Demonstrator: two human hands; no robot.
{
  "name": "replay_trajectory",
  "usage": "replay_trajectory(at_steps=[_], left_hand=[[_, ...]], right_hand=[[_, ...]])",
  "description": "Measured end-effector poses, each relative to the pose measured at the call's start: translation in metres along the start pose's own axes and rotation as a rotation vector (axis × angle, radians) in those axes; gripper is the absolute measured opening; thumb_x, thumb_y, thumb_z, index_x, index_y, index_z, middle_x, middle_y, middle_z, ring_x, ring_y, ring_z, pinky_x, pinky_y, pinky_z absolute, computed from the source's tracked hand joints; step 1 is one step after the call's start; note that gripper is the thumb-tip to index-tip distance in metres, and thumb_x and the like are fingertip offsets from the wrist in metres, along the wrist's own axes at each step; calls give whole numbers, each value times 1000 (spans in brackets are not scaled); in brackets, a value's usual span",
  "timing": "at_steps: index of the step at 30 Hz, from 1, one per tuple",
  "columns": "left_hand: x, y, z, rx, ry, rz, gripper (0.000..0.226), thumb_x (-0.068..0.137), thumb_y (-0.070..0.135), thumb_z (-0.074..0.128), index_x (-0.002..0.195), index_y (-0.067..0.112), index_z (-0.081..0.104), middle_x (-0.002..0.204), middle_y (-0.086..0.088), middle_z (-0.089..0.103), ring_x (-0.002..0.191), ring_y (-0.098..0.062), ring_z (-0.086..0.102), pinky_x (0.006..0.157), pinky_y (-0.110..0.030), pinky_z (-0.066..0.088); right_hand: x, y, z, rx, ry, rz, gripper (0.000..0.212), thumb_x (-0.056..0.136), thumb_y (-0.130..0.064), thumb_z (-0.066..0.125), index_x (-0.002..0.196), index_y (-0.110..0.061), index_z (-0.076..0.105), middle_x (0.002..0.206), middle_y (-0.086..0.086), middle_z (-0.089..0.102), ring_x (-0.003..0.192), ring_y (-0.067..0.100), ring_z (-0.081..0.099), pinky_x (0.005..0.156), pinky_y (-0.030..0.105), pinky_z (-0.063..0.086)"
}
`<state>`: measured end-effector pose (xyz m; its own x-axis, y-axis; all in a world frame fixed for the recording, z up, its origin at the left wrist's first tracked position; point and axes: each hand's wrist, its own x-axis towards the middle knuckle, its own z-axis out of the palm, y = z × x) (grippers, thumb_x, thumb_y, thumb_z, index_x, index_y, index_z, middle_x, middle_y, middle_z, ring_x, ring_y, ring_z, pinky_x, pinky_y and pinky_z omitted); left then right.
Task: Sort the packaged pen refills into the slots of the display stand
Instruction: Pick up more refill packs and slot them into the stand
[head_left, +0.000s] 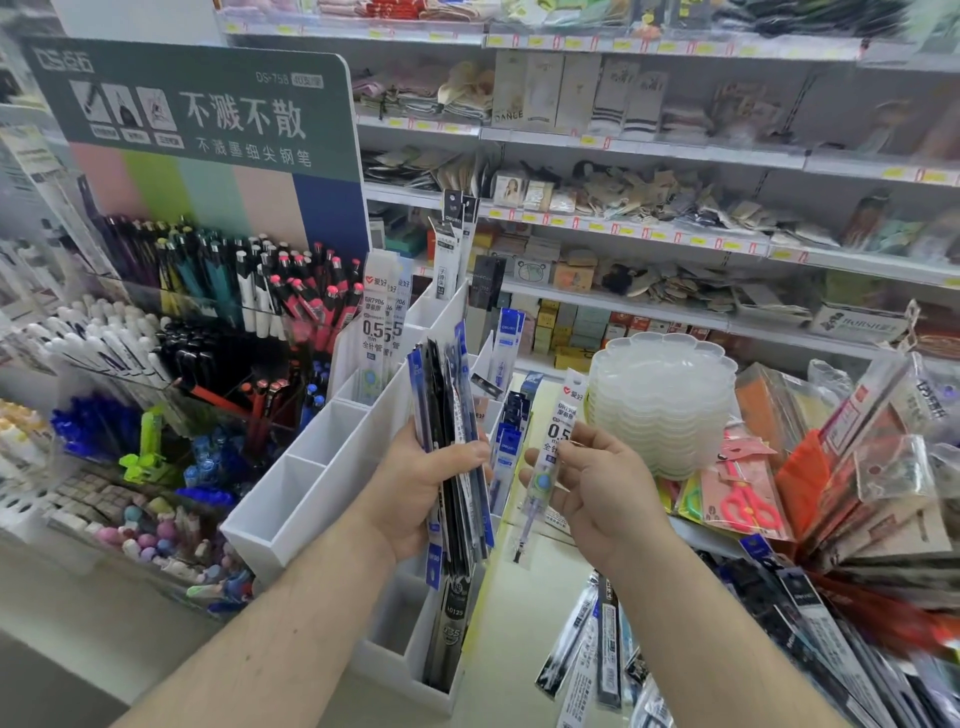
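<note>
My left hand (423, 480) grips a thick bundle of packaged pen refills (451, 415) in blue and black wrappers, held upright over the white display stand (291, 499). My right hand (597, 486) pinches a single clear refill pack (558, 431) printed 0.5, held upright just right of the bundle. Matching 0.5 packs (382, 317) stand in a far slot of the stand. Blue packs (506, 338) fill slots on the right side, and a black pack (449, 618) sits in a near slot. More loose refill packs (602, 649) lie at the lower right.
A pen display (208, 291) with a green sign stands to the left of the stand. A stack of clear plastic palettes (665, 405) sits right of my hands, with packaged scissors (743, 499) and other hanging goods beyond. Store shelves (649, 228) fill the background.
</note>
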<state>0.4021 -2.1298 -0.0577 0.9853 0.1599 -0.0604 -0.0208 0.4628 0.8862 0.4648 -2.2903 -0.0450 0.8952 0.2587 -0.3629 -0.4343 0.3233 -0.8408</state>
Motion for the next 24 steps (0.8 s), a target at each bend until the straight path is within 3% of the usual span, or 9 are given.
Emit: replay_trajectory(at_steps=[3, 7, 11, 13, 16, 20, 24], left_hand=[[-3, 6, 7, 86, 41, 15, 40, 64, 11, 78, 99, 4, 59, 68, -6, 65, 59, -17, 66, 53, -29, 55], [-13, 28, 17, 178, 99, 93, 33, 67, 11, 73, 97, 5, 61, 68, -5, 69, 61, -17, 69, 54, -29, 56], [-23, 66, 15, 228, 174, 223, 34, 66, 13, 75, 97, 5, 62, 70, -5, 69, 63, -18, 69, 56, -31, 56], [-28, 83, 10, 233, 204, 290, 32, 70, 9, 76, 99, 7, 62, 71, -4, 68, 64, -18, 69, 58, -31, 57], [-32, 98, -1, 201, 277, 366, 21, 82, -2, 72, 97, 9, 62, 69, -4, 68, 63, -18, 69, 56, -30, 57], [-33, 104, -13, 141, 375, 372, 23, 73, 7, 75, 91, 10, 61, 63, -3, 66, 59, -18, 69, 53, -31, 56], [-34, 102, -24, 87, 413, 319, 20, 85, 0, 68, 102, 6, 59, 66, -8, 68, 62, -21, 71, 52, -32, 56]], right_hand=[[3, 0, -2, 12, 48, 6, 12, 101, 2, 48, 101, -6, 57, 89, 17, 69, 71, 27, 71, 60, 41, 61], [5, -5, -1, -43, 74, -69, 9, 100, -4, 55, 95, -10, 58, 92, 14, 67, 83, 26, 66, 84, 47, 56], [5, -14, 7, -203, 119, -210, 13, 98, -12, 60, 86, -16, 61, 77, 1, 66, 62, 7, 61, 59, 23, 46], [7, -18, 13, -261, 146, -275, 11, 97, -12, 62, 87, -17, 63, 75, 0, 65, 55, 3, 57, 50, 17, 42], [6, -24, 22, -286, 148, -348, 11, 96, -9, 63, 89, -18, 63, 79, 2, 66, 57, 7, 57, 47, 15, 43], [7, -31, 39, -290, 135, -428, 9, 95, -8, 63, 90, -15, 64, 82, 6, 69, 55, 5, 63, 47, 13, 46], [8, -37, 58, -315, 104, -507, 9, 94, -9, 65, 89, -16, 64, 80, 5, 70, 56, 5, 66, 51, 15, 49]])
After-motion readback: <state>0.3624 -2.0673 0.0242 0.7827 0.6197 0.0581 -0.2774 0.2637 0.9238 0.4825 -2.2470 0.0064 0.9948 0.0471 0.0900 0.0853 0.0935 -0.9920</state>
